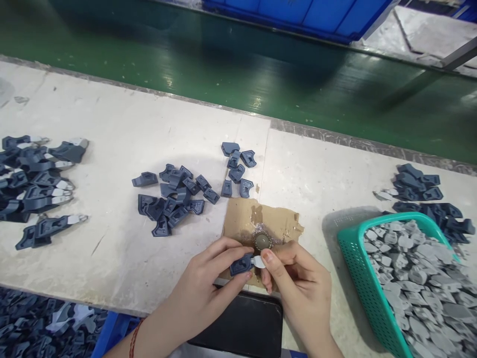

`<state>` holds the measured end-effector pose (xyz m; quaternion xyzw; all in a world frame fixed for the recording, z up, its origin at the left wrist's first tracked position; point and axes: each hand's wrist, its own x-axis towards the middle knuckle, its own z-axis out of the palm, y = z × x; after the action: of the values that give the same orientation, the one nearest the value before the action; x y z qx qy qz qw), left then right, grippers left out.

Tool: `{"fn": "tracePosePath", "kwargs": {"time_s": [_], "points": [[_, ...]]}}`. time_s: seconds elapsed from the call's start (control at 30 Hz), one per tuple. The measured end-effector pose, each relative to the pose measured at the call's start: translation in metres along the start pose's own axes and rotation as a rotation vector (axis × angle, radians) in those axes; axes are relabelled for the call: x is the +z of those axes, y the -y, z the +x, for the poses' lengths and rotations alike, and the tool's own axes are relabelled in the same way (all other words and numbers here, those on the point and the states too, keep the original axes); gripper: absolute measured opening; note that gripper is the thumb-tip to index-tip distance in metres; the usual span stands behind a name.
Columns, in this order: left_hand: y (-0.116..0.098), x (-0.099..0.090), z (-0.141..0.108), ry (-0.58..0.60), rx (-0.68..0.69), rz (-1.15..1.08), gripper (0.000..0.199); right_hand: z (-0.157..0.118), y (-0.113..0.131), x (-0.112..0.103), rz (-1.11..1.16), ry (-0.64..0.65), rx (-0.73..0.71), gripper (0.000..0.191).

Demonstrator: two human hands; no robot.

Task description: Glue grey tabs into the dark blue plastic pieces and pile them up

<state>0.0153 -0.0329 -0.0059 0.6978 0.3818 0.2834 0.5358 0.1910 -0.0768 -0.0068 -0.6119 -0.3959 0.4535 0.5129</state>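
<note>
Between its thumb and fingers my left hand grips a dark blue plastic part with a recessed face. My right hand pinches a small light grey piece, whose narrow end meets the right side of the blue part. How far it sits inside cannot be seen. Just beyond the fingers, a small round cap with a greyish middle and a beaded rim rests on a stained piece of brown cardboard. Below the hands lies a black, flat, phone-like slab, partly covered by my left hand.
Loose blue parts lie mid-table, and blue parts with grey tips are heaped at left. A green basket of grey pieces stands at right, near more blue parts. A bin of blue parts is at lower left.
</note>
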Motion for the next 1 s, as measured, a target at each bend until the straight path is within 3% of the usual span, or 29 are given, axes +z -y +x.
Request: {"fn": "tracePosePath", "kwargs": {"time_s": [0.43,0.7,1.0], "points": [[-0.0053,0.0,0.0,0.034,-0.013,0.083,0.027,0.0015,-0.0005,-0.0031,-0.207,0.06,-0.158,0.023],[-0.0035,0.0006,-0.0026,0.065,0.051,0.114,0.024,0.0006,0.0016,-0.002,-0.138,0.105,-0.138,0.027],[-0.0095,0.0022,-0.0008,0.084,-0.017,-0.016,0.017,0.0021,0.0031,-0.0035,-0.099,0.152,-0.055,0.032]]}}
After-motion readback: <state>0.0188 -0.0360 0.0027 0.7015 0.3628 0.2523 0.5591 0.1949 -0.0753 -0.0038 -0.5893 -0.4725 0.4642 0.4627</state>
